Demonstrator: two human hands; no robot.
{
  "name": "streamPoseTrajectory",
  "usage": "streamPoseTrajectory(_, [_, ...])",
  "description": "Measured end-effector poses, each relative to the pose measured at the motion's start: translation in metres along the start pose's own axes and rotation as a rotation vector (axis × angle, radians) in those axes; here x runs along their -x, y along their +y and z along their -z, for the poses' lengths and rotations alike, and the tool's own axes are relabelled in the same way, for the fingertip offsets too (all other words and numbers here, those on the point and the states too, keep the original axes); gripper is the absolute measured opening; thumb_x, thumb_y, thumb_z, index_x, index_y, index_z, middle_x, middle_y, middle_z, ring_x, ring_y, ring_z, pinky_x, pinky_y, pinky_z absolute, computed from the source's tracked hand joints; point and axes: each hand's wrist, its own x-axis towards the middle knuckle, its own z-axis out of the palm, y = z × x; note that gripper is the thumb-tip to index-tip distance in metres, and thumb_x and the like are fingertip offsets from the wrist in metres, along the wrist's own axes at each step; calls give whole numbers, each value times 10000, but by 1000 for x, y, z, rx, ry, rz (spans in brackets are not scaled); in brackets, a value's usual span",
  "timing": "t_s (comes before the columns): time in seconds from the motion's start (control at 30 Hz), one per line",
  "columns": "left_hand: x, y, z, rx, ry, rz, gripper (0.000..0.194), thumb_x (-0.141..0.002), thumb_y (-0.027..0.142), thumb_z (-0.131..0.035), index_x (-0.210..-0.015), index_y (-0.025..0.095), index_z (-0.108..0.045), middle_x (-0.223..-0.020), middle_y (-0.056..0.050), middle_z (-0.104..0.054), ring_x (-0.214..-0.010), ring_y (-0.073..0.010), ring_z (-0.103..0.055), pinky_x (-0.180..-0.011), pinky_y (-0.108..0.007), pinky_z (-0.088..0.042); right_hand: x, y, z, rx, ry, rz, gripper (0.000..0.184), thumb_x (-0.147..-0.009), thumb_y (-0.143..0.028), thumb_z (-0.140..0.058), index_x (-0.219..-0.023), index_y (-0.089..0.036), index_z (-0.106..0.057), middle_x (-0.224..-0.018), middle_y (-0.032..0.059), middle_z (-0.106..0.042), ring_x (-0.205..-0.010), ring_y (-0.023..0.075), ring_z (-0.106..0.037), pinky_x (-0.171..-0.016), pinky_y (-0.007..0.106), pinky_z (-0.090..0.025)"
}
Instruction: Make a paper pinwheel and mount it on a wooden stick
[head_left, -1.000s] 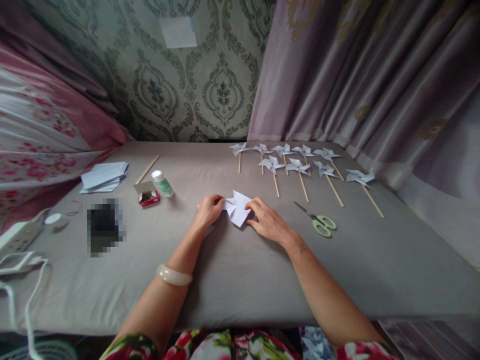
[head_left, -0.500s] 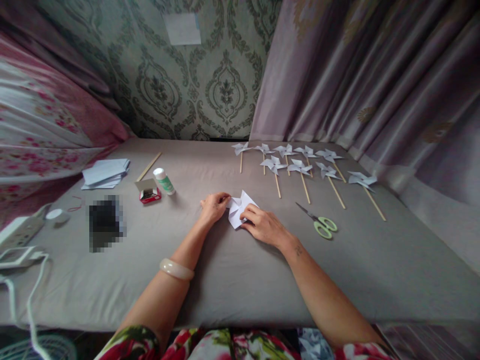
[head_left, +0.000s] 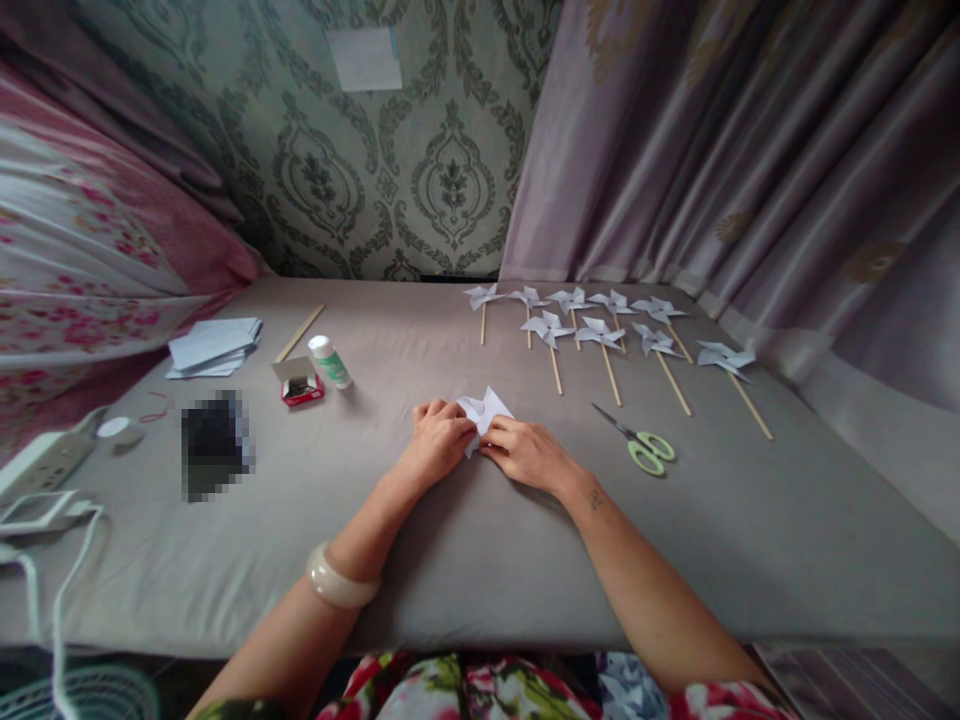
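Observation:
A white paper pinwheel [head_left: 489, 406], partly folded, is between my two hands above the cloth-covered table. My left hand [head_left: 442, 437] is closed at its left side, with the fingertips pressed near the paper's middle. On the lower right edge, my right hand [head_left: 525, 450] pinches the paper between thumb and fingers. Both hands cover much of the sheet, so the centre and lower corners are largely hidden. To the right of my right hand lies a pair of scissors [head_left: 643, 447] with green handles, blades slightly apart.
Several finished pinwheels on sticks [head_left: 600, 335] lie at the back right. On the left are a glue bottle [head_left: 330, 362], a small red box [head_left: 301, 388], a wooden stick [head_left: 300, 333], stacked paper [head_left: 214, 347], a blurred dark object [head_left: 216, 445] and a power strip [head_left: 49, 468].
My left hand has moved from the paper's upper left corner down and right toward its middle. My right hand stays on the lower right of the paper.

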Motion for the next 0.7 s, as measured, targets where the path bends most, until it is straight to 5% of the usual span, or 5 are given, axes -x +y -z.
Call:
streamPoseTrajectory(0.27, [4,-2,-8,-32,39,-73,258,-928,315,-478,-870,257,-722,-1011,-58,-656,-991,-232,-464,-855,-400,-282,-1,-1,0,-113,17,-63,192,-921,-284,-525,-948,-220,-705,-956,35,-657,-860,140,-607,-761,243,-416])
streamPoseTrajectory(0.7, [2,-7,-13,14,94,-122,201,-906,274,-532,-871,254,-730,-985,-40,-690,-1006,-236,-465,-878,-415,-279,-10,-2,-16,-388,200,-404,166,-835,-229,-570,-856,-207,-733,-880,47,-745,-801,166,-664,-746,250,-459])
